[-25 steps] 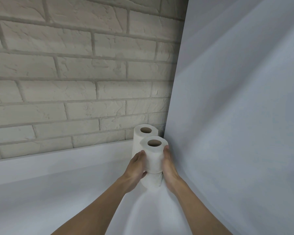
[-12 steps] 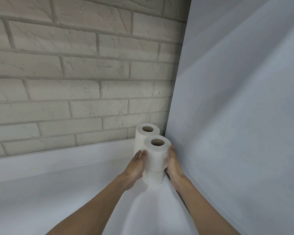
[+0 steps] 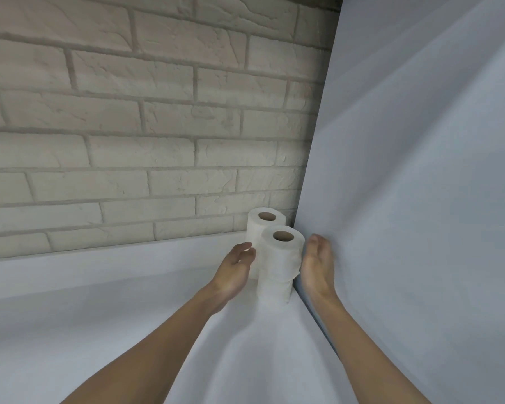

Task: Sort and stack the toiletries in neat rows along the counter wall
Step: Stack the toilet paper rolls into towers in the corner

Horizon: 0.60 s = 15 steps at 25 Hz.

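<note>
Two stacks of white toilet rolls stand in the counter corner. The near stack has a top roll sitting on a lower roll. Behind it, against the brick wall, stands another roll; what it stands on is hidden. My left hand hovers just left of the near stack, fingers relaxed and apart from the paper. My right hand is just right of the stack, fingers straight, close to the side panel, holding nothing.
A pale brick wall runs along the back of the white counter. A smooth white side panel closes the right side and meets the counter right beside the stacks.
Both hands held the top roll of the near stack a second ago. They have let go and drawn slightly outward, and the roll stays on the stack.
</note>
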### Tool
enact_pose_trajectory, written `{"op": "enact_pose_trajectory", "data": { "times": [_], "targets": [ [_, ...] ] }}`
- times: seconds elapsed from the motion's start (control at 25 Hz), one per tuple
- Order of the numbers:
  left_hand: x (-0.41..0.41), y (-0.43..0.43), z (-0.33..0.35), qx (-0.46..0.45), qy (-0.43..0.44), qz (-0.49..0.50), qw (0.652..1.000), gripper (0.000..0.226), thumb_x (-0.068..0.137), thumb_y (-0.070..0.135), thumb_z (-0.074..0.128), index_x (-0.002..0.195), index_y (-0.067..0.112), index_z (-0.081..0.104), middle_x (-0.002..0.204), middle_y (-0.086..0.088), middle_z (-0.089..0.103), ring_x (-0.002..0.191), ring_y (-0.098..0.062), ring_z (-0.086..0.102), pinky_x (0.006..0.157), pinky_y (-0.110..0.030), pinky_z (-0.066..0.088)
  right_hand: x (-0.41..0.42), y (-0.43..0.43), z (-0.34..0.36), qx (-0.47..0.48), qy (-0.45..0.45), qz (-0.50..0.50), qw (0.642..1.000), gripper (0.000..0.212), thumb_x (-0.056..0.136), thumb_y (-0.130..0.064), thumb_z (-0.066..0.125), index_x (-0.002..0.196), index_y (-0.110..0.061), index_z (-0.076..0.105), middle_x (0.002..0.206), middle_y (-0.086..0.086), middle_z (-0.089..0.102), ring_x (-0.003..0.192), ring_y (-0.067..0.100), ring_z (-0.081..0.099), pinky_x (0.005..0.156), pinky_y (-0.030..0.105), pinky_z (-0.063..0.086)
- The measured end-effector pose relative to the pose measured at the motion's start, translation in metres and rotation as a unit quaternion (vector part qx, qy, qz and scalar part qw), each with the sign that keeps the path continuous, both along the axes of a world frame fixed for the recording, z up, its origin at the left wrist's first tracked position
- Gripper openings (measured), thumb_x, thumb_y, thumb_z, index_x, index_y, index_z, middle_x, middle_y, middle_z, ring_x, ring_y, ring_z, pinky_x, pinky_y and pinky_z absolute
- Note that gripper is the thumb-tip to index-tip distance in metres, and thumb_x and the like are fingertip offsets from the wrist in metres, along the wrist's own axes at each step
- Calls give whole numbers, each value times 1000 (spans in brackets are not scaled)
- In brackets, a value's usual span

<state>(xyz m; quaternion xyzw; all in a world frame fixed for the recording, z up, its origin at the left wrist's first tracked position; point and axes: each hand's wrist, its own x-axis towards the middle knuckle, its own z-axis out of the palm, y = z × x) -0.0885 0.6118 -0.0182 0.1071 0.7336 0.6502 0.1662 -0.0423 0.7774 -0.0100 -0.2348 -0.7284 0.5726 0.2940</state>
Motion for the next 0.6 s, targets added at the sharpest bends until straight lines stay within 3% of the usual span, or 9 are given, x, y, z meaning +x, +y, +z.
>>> {"op": "enact_pose_trajectory", "data": {
  "times": [0.12,0.2,0.32,0.44,0.6],
  "targets": [
    [13,-25,7,-6,49,10,999,29,97,36,47,125,33,52,129,10,53,114,-13,55,101,-36,46,12,-26,19,52,36,3,998,28,100,-36,37,119,-26,54,124,-2,54,112,15,52,98,31,43],
    [22,-47,9,-10,81,17,997,29,97,31,51,125,29,54,127,12,54,108,-7,56,86,-25,48,19,-49,32,75,58,44,995,23,100,-31,39,115,-33,58,119,-7,59,111,11,54,93,25,42],
    [38,-84,8,-21,120,30,992,28,96,26,53,123,30,55,127,19,53,112,-5,54,74,-16,44,22,-88,45,97,57,112,987,25,101,-28,42,118,-32,60,121,-13,60,113,8,53,97,25,42],
    [51,-129,7,-27,146,53,988,29,94,26,56,123,33,54,129,21,50,118,-6,51,79,-18,45,18,-133,49,103,42,171,979,22,100,-28,45,115,-31,60,115,-16,61,113,9,54,100,28,44],
    [64,-205,6,-66,185,87,977,31,92,23,58,121,35,54,131,19,49,120,-8,49,97,-29,47,21,-204,43,116,30,250,961,20,98,-24,48,105,-28,66,108,-14,66,106,8,58,90,19,44]
  ]
}}
